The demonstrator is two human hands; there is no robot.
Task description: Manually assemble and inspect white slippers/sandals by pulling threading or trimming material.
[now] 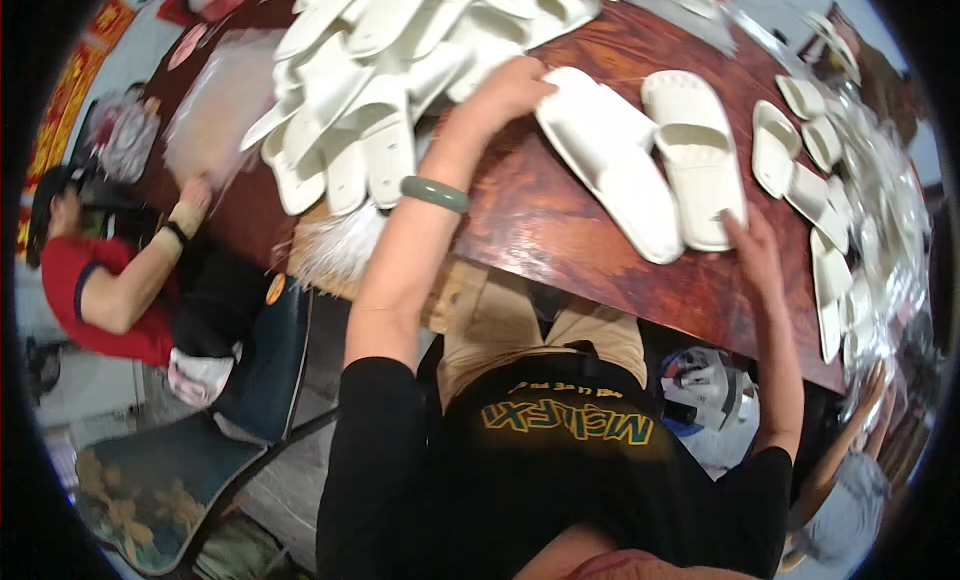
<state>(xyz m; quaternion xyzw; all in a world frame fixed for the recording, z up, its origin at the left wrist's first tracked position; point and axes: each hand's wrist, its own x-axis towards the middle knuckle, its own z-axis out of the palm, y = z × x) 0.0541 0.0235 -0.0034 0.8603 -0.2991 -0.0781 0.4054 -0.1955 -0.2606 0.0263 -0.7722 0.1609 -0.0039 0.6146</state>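
Observation:
Two white slide slippers lie side by side on the reddish-brown table in front of me. The left slipper is tilted, its toe end up by my left hand, whose curled fingers grip that edge. At the heel of the right slipper, my right hand pinches the rim with thumb and fingers; part of its grip is hidden. A green bangle circles my left wrist. Just left of that arm, a large heap of white slippers is piled on the table.
More white slippers and clear plastic bags line the table's right side. A person in red at the left handles a clear plastic sheet. Another person's arm shows at lower right. White strands hang at the near table edge.

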